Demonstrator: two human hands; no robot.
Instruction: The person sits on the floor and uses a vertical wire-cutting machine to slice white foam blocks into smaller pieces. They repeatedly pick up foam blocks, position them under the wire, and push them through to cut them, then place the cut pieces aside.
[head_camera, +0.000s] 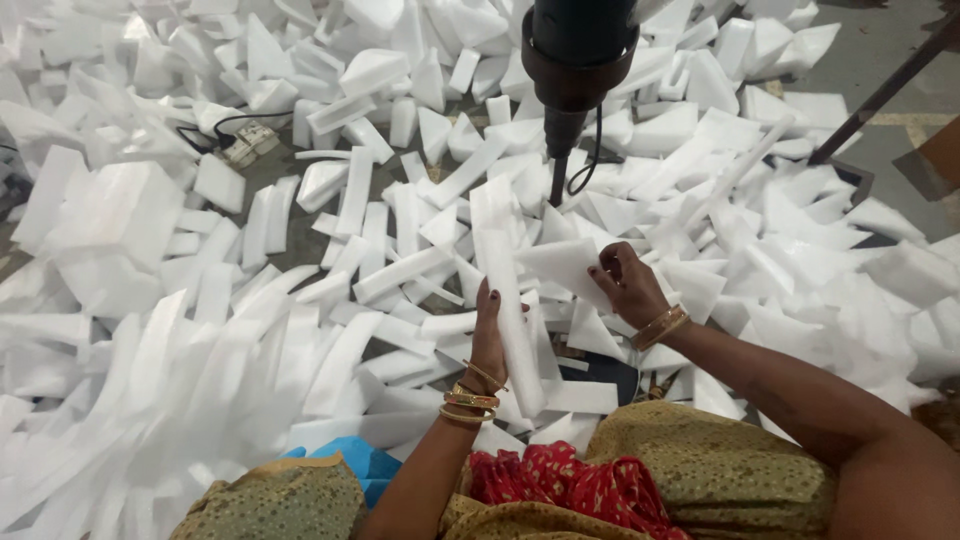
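Nearest to me I see my lap in olive-gold and red cloth, with a bit of blue plastic (350, 455) at its left edge. Just above it my left hand (487, 335) rises with bangles at the wrist, its grip closed along the edge of a long white foam strip (510, 300), fingers wrapped on the strip's left side. The strip stands nearly upright in view, running from near my lap up toward the black tool. My right hand (627, 283), also bangled, sits just to the right, its grip pinching a second white foam piece (560, 262) that lies against the strip's right side.

Beyond the hands, a black machine head (578, 50) hangs down with a thin tip (557, 180) just above the strip's upper end; a black cable (590, 160) loops beside it.

All around, the floor (880, 60) is heaped with cut white foam offcuts (150, 300). Far left, a small power strip (248, 140) lies among them. Far right, a dark metal bar (880, 95) slants across bare floor.
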